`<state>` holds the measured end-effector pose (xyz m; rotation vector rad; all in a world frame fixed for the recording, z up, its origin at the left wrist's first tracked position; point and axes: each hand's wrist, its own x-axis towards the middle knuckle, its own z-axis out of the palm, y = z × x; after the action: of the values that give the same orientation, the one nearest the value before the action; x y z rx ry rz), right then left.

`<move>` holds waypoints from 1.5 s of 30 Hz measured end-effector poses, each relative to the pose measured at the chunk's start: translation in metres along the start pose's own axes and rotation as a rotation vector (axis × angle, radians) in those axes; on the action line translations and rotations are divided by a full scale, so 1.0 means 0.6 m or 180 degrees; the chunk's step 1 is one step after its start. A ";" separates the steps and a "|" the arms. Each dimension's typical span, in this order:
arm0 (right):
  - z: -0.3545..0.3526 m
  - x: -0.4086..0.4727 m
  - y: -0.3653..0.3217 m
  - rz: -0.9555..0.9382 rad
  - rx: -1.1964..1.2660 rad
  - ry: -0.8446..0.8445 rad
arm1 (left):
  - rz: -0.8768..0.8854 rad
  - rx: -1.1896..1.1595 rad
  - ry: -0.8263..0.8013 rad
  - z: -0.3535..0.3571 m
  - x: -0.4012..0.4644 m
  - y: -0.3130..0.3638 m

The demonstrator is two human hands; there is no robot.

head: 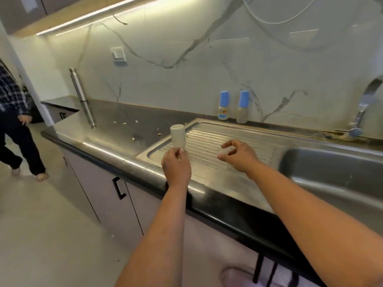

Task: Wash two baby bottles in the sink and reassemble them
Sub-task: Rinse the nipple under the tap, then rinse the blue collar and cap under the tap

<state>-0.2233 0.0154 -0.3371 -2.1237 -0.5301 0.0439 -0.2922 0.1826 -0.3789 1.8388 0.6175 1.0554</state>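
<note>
Your view is evenly bright, lit mostly by the under-cabinet strip light (89, 16) far above your fingers (224, 145). Glare streaks the bench (116, 150) edge left of them. Wide-angle bending warps the edges; what the fingers pinch looks soft, perhaps motion-blurred.

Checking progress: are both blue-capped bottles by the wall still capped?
Yes, both blue-capped bottles stand upright by the wall with caps on.

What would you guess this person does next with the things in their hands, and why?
Probably turn the bottle body upright and bring the clear piece to its neck: the left hand holds it base-up, and the right hand pinches the piece beside it over the drainboard.
</note>
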 end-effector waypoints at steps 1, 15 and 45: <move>0.015 0.014 -0.006 -0.0035 -0.0113 -0.0045 | -0.0151 -0.0101 0.0083 0.000 0.009 -0.003; 0.137 0.162 -0.011 0.0040 -0.0688 -0.0328 | -0.0964 -0.0812 0.0425 0.011 0.078 -0.023; -0.227 -0.017 0.196 0.0856 -0.0480 0.0485 | 0.2215 0.0365 -0.1609 0.211 -0.132 0.100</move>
<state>-0.1599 -0.1524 -0.3537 -2.3111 -0.1601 -0.0066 -0.2247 0.0367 -0.3877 2.3771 -0.2959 0.9179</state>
